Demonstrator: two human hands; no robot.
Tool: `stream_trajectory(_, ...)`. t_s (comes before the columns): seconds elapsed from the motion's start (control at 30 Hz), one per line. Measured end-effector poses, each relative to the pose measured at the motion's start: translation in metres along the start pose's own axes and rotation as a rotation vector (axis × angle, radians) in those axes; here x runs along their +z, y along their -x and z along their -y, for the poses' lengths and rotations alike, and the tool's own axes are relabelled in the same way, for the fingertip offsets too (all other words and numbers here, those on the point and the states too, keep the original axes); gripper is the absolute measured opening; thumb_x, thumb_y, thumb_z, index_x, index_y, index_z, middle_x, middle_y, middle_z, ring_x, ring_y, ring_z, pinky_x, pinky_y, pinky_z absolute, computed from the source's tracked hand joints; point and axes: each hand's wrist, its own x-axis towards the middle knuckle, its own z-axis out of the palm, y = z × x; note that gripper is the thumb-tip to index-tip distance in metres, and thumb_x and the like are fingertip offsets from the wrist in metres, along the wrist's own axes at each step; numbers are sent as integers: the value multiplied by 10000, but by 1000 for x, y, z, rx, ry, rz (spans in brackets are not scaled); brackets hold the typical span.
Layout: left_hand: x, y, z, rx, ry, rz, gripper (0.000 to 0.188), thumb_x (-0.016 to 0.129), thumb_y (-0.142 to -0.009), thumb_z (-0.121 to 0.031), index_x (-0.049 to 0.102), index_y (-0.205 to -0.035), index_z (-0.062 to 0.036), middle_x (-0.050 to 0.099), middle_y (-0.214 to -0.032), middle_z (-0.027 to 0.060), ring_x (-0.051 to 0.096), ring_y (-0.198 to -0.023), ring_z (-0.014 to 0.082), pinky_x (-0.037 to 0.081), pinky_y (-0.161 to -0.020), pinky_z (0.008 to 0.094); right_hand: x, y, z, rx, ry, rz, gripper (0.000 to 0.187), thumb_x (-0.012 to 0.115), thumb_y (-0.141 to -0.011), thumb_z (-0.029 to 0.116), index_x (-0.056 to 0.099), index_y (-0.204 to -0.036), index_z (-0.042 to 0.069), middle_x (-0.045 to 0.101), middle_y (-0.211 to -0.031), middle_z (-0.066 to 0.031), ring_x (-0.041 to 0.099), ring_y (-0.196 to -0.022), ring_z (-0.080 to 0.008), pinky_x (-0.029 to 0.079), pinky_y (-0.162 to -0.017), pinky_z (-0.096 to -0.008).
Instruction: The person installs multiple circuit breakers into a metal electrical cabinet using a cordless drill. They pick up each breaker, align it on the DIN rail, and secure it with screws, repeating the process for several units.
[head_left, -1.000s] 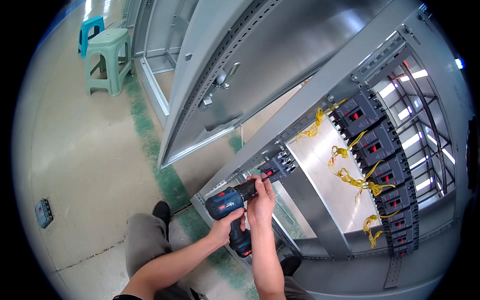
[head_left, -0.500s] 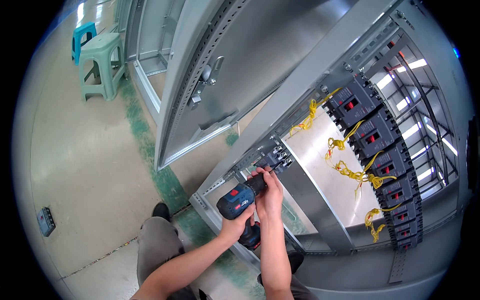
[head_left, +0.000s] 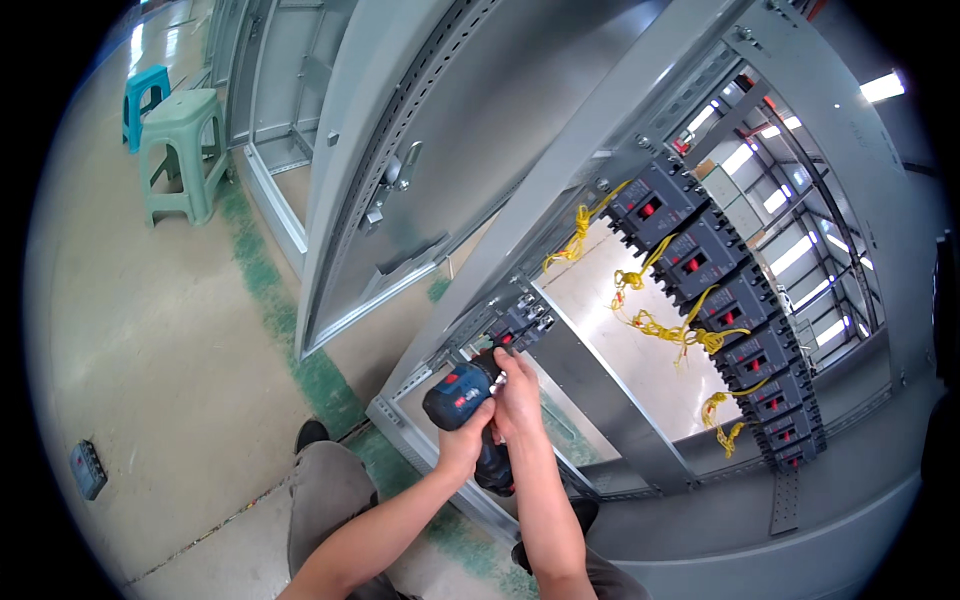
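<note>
My left hand is wrapped round the grip of a blue and black cordless drill, its front turned toward the cabinet frame. Beside the drill's black chuck is my right hand, its fingers curled closed. A small shiny metal piece shows at those fingers; its exact kind is too small to tell. Just beyond the chuck, a small dark circuit breaker with metal terminals sits on the frame. The drill's tip is hidden behind my right hand.
An open grey cabinet door stands on the left. Several dark circuit breakers line the right, with bundled yellow wires hanging from them. Plastic stools stand far left; a loose dark breaker lies on the floor.
The drill and both hands have drawn back slightly from the small breaker. My right fingers, formerly stretched past the chuck toward the terminals, are now curled beside it. The view has shifted.
</note>
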Motion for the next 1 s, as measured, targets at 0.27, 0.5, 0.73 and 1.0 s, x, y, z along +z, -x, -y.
stream_trajectory(0.27,-1,-1,-6,-271,161,7,226,681,-893,-233,598,-919,-24,564,-694,67,585,-582,192,501,-547,333,49,85,69,-528,343,-73,350,579,-952,109,563,-1253,-69,624,-1214,-180,575,-1130,-233,429,-989,-337)
stream_trajectory(0.5,16,20,-22,-480,117,-46,211,683,-892,-284,592,-912,-94,569,-708,36,559,-613,169,477,-592,298,78,242,192,-1011,394,826,109,580,-897,43,588,-812,-24,609,-761,-122,583,-742,-261,487,-726,-438)
stream_trajectory(0.73,-41,37,-8,-271,-181,7,209,687,-886,-234,598,-898,-45,571,-655,65,556,-528,192,468,-523,336,56,273,233,-1425,450,959,52,612,-810,-1,592,-763,9,618,-757,-106,564,-687,-243,477,-656,-383)
stream_trajectory(1.0,-99,75,9,-188,-698,45,136,713,-878,-91,604,-808,-50,566,-638,6,546,-507,109,450,-473,267,-7,257,256,-1781,677,474,111,648,-711,-52,597,-707,47,628,-753,-88,543,-624,-223,466,-576,-319)
